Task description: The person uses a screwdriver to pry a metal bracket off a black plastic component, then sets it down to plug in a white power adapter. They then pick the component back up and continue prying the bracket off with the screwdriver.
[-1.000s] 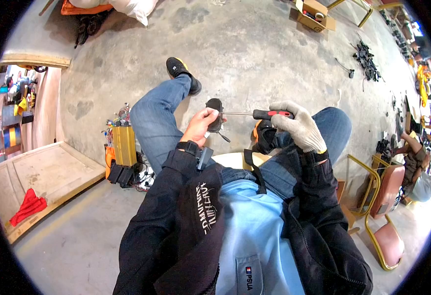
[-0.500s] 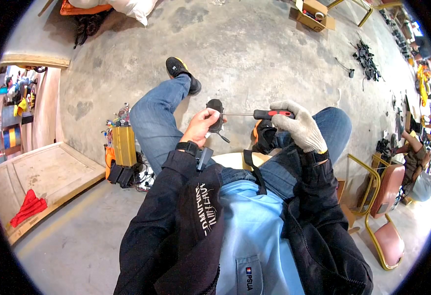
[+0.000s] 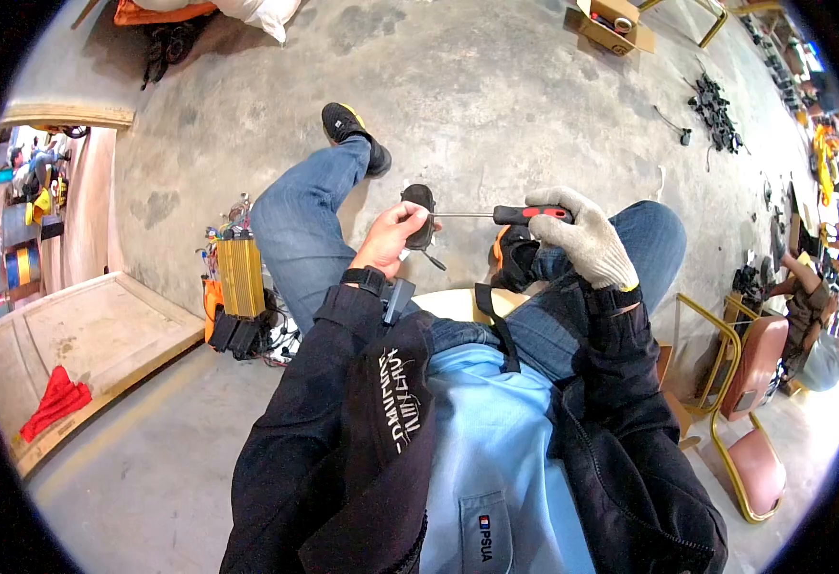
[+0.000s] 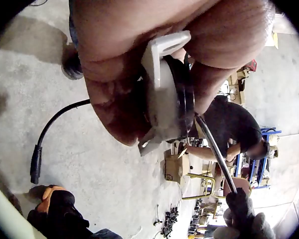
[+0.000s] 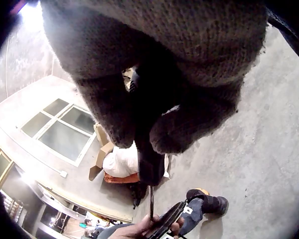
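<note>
My bare left hand (image 3: 388,239) pinches a small black part (image 3: 419,216) between thumb and fingers. In the left wrist view this part shows a pale bracket (image 4: 162,94) against a round black body (image 4: 182,99), and a short black cable (image 4: 55,119) with a plug hangs from it. My gloved right hand (image 3: 587,239) grips the red and black handle of a screwdriver (image 3: 532,214). Its metal shaft (image 4: 217,152) points at the black part, and the tip meets the part's edge beside the left fingers; the exact contact spot is hidden.
A gold box with wires (image 3: 239,277) stands on the floor by the left leg. Farther left a red cloth (image 3: 58,402) lies on a wooden panel (image 3: 103,335). Black cable pieces (image 3: 716,115) and an open carton (image 3: 613,24) are at the upper right, chairs (image 3: 756,368) at the right.
Both hands, the black part and the screwdriver have shifted slightly upward in the head view. Both grips look the same as before.
</note>
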Motion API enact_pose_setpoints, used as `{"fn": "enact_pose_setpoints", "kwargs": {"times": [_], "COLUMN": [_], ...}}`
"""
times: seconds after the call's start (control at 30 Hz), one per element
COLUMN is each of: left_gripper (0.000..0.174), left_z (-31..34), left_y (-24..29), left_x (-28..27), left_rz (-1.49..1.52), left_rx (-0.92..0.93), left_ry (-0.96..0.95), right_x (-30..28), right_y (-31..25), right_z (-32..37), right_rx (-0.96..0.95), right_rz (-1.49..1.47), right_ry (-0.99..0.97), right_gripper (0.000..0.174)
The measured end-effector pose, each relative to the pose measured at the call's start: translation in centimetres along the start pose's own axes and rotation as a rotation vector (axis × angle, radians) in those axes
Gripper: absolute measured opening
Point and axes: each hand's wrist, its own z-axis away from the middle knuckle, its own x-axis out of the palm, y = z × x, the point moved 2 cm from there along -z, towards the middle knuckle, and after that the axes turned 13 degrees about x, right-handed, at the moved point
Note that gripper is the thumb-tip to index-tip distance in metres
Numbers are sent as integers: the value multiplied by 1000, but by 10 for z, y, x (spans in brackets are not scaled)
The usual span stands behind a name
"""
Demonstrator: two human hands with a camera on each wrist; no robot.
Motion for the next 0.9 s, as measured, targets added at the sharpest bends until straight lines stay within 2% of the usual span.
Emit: {"fn": "enact_pose_setpoints", "kwargs": {"times": [0.13, 0.2, 0.33, 0.4, 0.5, 0.67, 0.8, 0.87, 0.9], "left_gripper": [17, 16, 15, 15, 14, 13, 12, 25, 25], "left_z": [-1, -1, 0, 0, -1, -1, -4, -2, 0], "left_y": [-2, -3, -1, 0, 1, 0, -3, -2, 3], "left_x": [-2, -2, -1, 0, -2, -2, -5, -2, 2], "left_rz": [-8, -18, -14, -12, 4, 2, 29, 93, 91], "left_rx": [7, 17, 12, 8, -3, 4, 21, 8, 8], "left_ry": [-7, -14, 4, 5, 17, 1, -23, 15, 16], "right_x": [0, 1, 4, 5, 6, 6, 6, 4, 2], "right_y": [1, 3, 2, 4, 8, 2, 2, 0, -3], "right_z": [-3, -4, -5, -6, -9, -8, -8, -8, -6], "right_rx": [-13, 85, 93, 1, -40, -30, -73, -80, -70], "right_rz": [5, -114, -140, -75, -73, -16, -96, -102, -129], "right_ry": [-17, -32, 13, 38, -2, 49, 58, 55, 61], "right_gripper": [44, 43, 44, 45, 47, 44, 40, 39, 38]}}
